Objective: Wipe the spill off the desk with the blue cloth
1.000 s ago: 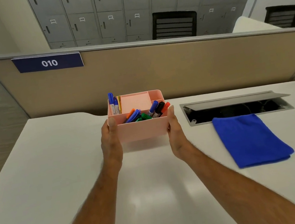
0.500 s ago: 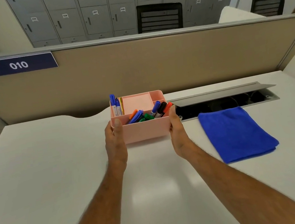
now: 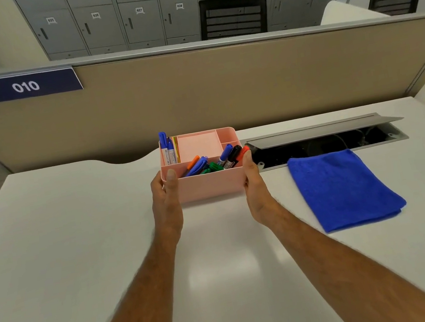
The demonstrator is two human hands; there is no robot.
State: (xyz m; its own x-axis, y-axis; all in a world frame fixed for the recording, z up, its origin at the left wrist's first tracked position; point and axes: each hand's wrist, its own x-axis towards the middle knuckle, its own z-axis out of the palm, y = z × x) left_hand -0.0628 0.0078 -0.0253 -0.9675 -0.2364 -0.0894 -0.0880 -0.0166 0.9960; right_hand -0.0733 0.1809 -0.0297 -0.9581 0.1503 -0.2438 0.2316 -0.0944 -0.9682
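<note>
Here, a wide white tabletop [image 3: 67,255] stretches out before a tan fabric partition [image 3: 221,89] carrying a navy plate numbered 010 [image 3: 24,86], with grey numbered lockers [image 3: 138,13] and two black mesh chairs beyond. Set into the tabletop at the far right, a grey metal cable hatch [image 3: 324,131] stands with its flap raised over dark wiring. Just in front of it lies the folded blue microfibre cloth [image 3: 342,189], flat on the tabletop and well to the right of both hands, untouched. At centre sits a pink plastic desk organiser [image 3: 210,186] (divided into several compartments, with pink notepaper [image 3: 199,146] at the back), whether resting on or lifted off the surface cannot be told. The left hand [image 3: 165,199] and right hand [image 3: 257,190] clasp its two short sides, thumbs pressed over the front corners, the other fingers hidden behind its walls. Blue, orange, green and black marker pens [image 3: 206,163] lie jumbled in the front compartment; two blue ones stand upright at the back left.
</note>
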